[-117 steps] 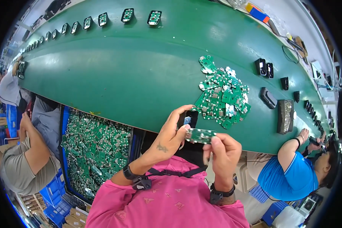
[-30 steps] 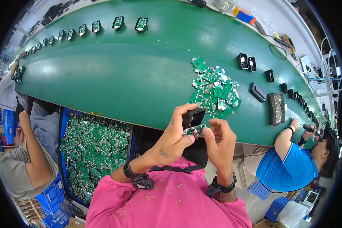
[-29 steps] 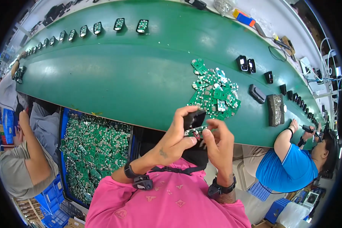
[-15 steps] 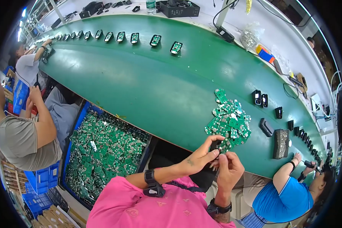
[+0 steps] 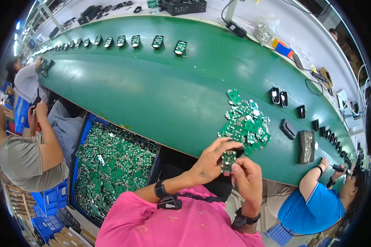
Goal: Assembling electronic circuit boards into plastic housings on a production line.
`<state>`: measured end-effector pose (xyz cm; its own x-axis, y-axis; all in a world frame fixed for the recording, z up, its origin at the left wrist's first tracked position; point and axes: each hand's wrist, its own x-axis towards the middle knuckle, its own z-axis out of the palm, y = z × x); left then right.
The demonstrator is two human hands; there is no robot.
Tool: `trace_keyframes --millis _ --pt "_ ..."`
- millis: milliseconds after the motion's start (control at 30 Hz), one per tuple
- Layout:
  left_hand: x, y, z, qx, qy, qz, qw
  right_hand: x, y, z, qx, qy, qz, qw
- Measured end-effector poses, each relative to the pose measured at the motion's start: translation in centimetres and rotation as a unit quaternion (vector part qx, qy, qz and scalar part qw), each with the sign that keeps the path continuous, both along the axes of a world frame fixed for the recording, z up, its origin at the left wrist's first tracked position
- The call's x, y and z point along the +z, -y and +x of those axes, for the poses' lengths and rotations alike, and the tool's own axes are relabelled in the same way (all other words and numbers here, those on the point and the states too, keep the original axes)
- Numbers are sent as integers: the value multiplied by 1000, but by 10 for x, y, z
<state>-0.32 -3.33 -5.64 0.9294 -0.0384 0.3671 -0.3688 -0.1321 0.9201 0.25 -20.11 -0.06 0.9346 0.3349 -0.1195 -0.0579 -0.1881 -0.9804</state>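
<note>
Over the table's near edge, both hands are closed around one small green circuit board (image 5: 228, 161). My left hand (image 5: 210, 160) grips it from the left, with a dark part, perhaps a black housing, showing behind the board under the fingers. My right hand (image 5: 248, 176) pinches the board's lower right side with thumb and fingers. Just beyond my hands lies a loose heap of green circuit boards (image 5: 248, 123) on the green table (image 5: 152, 90). To the right of the heap sits a closed-looking black case (image 5: 288, 129), beside a grey foam block (image 5: 306, 147).
A blue-edged bin (image 5: 80, 144) full of boards stands left of me, below the table edge. Black housings with boards (image 5: 180, 47) line the far left; empty-looking black housings (image 5: 274, 95) line the right. Co-workers sit left and right, one in a blue shirt (image 5: 313, 206).
The board in my hands has turned so its component side faces up more fully. Both hands have shifted slightly left in view. The whole view has also shifted a little.
</note>
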Motion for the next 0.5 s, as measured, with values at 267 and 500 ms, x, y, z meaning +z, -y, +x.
trace_keyframes --millis 267,500 --pt "6 -11 4 -8 -110 -76 991 -7 -24 14 -58 44 -50 996" --pt "13 -14 9 -100 -192 -248 944 -16 -25 19 -103 62 -86 989"
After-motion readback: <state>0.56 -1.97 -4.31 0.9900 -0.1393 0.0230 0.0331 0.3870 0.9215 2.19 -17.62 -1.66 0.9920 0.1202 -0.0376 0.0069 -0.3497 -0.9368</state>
